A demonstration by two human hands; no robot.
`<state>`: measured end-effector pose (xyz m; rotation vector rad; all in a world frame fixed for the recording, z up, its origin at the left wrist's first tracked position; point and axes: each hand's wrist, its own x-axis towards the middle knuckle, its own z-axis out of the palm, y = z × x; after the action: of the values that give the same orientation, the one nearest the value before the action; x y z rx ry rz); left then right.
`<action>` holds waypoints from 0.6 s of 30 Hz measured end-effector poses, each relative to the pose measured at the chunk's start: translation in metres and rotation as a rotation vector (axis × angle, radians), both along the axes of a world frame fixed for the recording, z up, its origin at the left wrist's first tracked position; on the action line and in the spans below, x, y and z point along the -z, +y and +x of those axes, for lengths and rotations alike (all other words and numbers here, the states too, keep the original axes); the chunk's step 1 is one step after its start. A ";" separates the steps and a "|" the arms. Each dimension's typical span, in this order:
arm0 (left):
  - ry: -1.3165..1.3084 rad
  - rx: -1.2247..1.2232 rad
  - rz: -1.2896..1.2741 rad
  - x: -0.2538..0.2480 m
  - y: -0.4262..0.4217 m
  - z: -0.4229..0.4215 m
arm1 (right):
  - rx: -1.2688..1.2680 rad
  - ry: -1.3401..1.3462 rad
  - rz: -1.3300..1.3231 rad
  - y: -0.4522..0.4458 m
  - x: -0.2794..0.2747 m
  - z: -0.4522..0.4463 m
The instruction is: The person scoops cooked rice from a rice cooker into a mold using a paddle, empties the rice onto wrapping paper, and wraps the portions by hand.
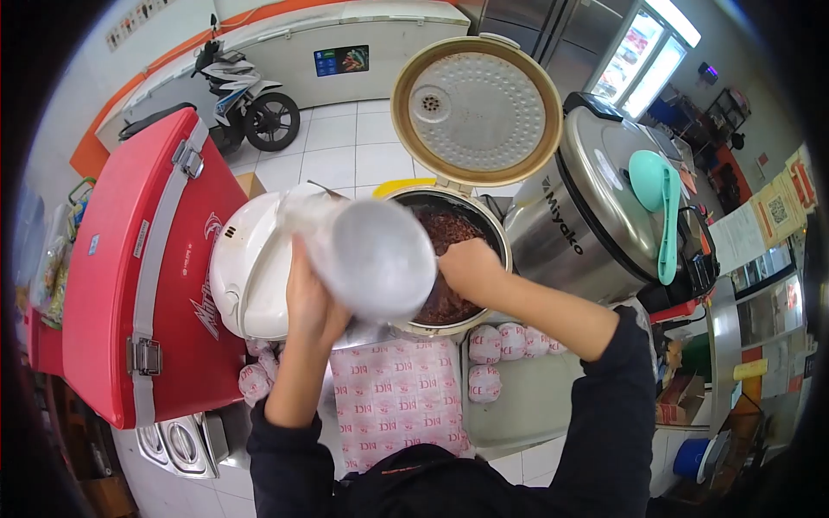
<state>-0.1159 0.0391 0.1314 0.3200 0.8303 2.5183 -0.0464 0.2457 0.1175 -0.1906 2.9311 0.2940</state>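
My left hand (pixel 313 293) grips a round grey bowl (pixel 384 259), blurred by motion, at the left rim of an open rice cooker (pixel 506 259). Dark reddish-brown rice (pixel 445 226) fills part of the cooker's pot. My right hand (pixel 473 272) reaches over the pot with its fingers closed, close to the rice; whatever it may hold is hidden. The cooker's round lid (pixel 475 112) stands raised behind. In front lie pink-white paper sheets printed RICE (pixel 393 388). Several paper-wrapped round portions (pixel 485 383) sit in a metal tray (pixel 531 401) at the right.
A white cooker (pixel 255 268) with its lid down and a red cooler box (pixel 142 268) stand at left. The steel Miyako cooker (pixel 574 216) at right carries a mint-green ladle (pixel 661 203). Further back are a motorbike (pixel 242 95) and a chest freezer (pixel 397 56).
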 end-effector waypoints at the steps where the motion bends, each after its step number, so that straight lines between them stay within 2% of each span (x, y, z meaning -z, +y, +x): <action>1: -0.135 0.052 -0.045 0.013 -0.016 0.012 | 0.012 -0.009 0.002 0.002 -0.010 -0.003; 3: -0.358 0.246 0.111 0.024 -0.034 0.039 | 0.072 -0.050 0.032 0.003 -0.039 -0.015; 4: -0.442 0.385 0.313 0.023 -0.038 0.054 | 0.078 0.034 0.048 0.004 -0.036 -0.024; 5: -0.445 0.385 0.316 0.036 -0.043 0.066 | 0.096 0.082 0.103 0.006 -0.018 -0.036; 6: -0.572 0.426 0.306 0.054 -0.047 0.077 | 0.114 0.132 0.159 0.010 0.005 -0.046; 7: -0.698 0.464 0.295 0.066 -0.053 0.088 | 0.072 0.118 0.146 0.009 0.022 -0.046; 9: -0.760 0.455 0.229 0.069 -0.061 0.112 | -0.004 0.015 0.093 0.003 0.051 -0.040; 12: -0.853 0.417 0.126 0.098 -0.084 0.139 | 0.067 -0.288 0.083 -0.011 -0.020 -0.029; 14: -0.879 0.406 0.091 0.111 -0.098 0.150 | 0.047 -0.323 0.125 0.001 -0.039 -0.027; 16: -0.889 0.454 0.090 0.114 -0.104 0.155 | 0.235 -0.436 0.020 0.009 -0.055 -0.026; 18: -0.890 0.448 0.097 0.115 -0.098 0.154 | 0.092 -0.214 -0.648 0.009 -0.084 -0.009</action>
<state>0.0385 -0.0586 0.0160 -0.5099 0.2345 1.9575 -0.0551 0.2550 0.2017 -0.1594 2.7027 -0.6554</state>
